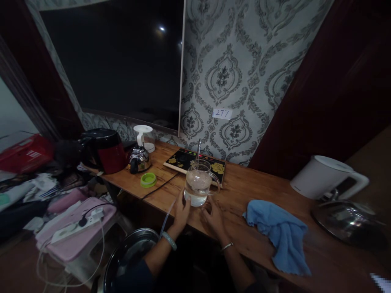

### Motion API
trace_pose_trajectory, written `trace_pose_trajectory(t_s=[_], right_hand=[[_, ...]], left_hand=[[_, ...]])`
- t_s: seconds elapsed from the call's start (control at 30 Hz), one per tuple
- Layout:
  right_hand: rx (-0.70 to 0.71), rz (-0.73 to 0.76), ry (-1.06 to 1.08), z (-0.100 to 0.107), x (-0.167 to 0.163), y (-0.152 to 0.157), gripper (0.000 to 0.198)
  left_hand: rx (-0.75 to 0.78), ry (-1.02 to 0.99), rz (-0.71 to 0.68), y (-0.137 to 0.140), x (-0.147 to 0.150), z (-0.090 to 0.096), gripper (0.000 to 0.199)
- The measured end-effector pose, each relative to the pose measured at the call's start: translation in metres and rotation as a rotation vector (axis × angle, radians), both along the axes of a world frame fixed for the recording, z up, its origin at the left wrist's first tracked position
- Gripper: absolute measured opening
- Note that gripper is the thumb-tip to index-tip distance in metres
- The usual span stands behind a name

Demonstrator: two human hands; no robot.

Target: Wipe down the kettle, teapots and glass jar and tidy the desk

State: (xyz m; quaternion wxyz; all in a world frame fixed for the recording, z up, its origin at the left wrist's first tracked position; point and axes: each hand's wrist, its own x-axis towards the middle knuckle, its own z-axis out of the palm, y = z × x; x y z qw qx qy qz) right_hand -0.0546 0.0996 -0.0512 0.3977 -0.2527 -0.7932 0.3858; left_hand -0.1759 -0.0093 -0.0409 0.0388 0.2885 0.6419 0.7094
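A clear glass pot [197, 187] with water in it and a handle on its right side stands on the wooden table, near the front edge. My left hand [181, 211] has its fingers and thumb against the pot's lower left side. At the lower right is my right hand [215, 217], its thumb and fingers apart beside the base; whether it touches the glass is unclear. Just behind the pot lies a black flowered electric tea stove [180, 159], with a thin metal spout [198, 149] rising from it. To the left sits a green lid-like ring [148, 180].
A small metal kettle [141, 159] and a red-black appliance [111, 152] stand at the left. A blue cloth [276, 232], a white kettle [324, 177] and a shiny metal pot [348, 221] are at the right. Below the table edge are a bucket [111, 256] and a clear hose [167, 217].
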Motion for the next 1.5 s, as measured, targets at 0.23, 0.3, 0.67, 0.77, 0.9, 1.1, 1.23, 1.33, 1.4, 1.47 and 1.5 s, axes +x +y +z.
trace_pose_trajectory(t_s=[0.23, 0.3, 0.67, 0.77, 0.9, 1.1, 1.23, 1.33, 1.4, 1.47, 1.5], right_hand=[[-0.006, -0.008, -0.009, 0.0007, 0.0004, 0.0005, 0.057], [-0.018, -0.008, -0.009, 0.0012, 0.0004, 0.0002, 0.056], [-0.007, 0.008, -0.013, 0.0041, 0.0007, -0.0011, 0.056], [0.014, 0.004, -0.018, 0.0047, 0.0005, -0.0009, 0.055], [0.022, -0.007, -0.029, 0.0057, 0.0001, -0.0004, 0.055], [0.008, 0.008, -0.028, 0.0045, -0.0001, -0.001, 0.056], [0.015, -0.01, -0.04, 0.0019, -0.0002, 0.001, 0.056], [0.012, 0.003, -0.024, -0.0013, -0.0013, 0.003, 0.058], [0.009, -0.002, -0.017, -0.003, -0.0021, 0.0034, 0.058], [0.009, -0.003, -0.011, -0.0035, -0.0025, 0.0029, 0.059], [0.01, -0.001, -0.008, -0.0032, -0.0026, 0.0024, 0.059]], left_hand=[[0.015, 0.0, -0.012, 0.001, -0.0009, -0.0017, 0.058], [0.019, -0.006, -0.022, 0.0008, -0.0014, -0.002, 0.059], [0.014, 0.0, -0.002, 0.0007, -0.0008, -0.0018, 0.057], [0.013, 0.009, -0.003, 0.0008, -0.0006, -0.0021, 0.057], [0.011, 0.017, 0.008, 0.0014, -0.0005, -0.002, 0.056], [0.007, 0.011, 0.005, 0.0013, -0.001, -0.0015, 0.058], [-0.008, 0.005, 0.001, 0.0007, -0.0015, -0.0009, 0.058], [-0.012, 0.012, 0.001, 0.0001, -0.0015, -0.0001, 0.058], [-0.017, 0.02, 0.005, -0.0004, -0.0011, 0.0009, 0.058], [-0.021, 0.021, 0.011, -0.0008, -0.0006, 0.0019, 0.059], [-0.02, 0.017, 0.012, -0.0009, -0.0005, 0.0023, 0.059]])
